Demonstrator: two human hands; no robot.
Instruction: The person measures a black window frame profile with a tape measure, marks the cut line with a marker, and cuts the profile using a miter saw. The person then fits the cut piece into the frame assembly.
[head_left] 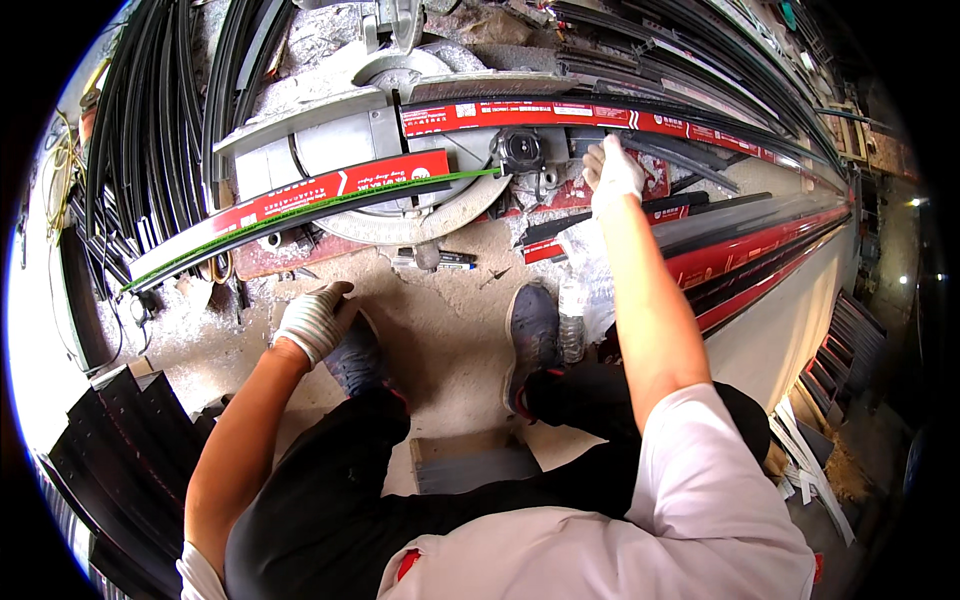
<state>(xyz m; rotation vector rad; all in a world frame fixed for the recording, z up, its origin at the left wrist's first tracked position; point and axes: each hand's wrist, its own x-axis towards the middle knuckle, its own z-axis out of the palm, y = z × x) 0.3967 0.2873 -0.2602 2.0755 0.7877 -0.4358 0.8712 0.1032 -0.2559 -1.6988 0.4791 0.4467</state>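
Strips [350, 182] lie on the saw [345, 140], 2 of them, tape [522, 148] already out along 1. Left hand [315, 322]: fingers loose, empty. Right hand [614, 176]: fingers bent by a strip; can't tell if gripping. What's left isn't shown.

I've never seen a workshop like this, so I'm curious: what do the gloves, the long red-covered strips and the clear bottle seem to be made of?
Gloves: probably knitted yarn, perhaps cotton, matt and striped.
Strips: metal or plastic, I can't tell which, under what looks like smooth printed red film.
Bottle: likely thin plastic, see-through and ridged.
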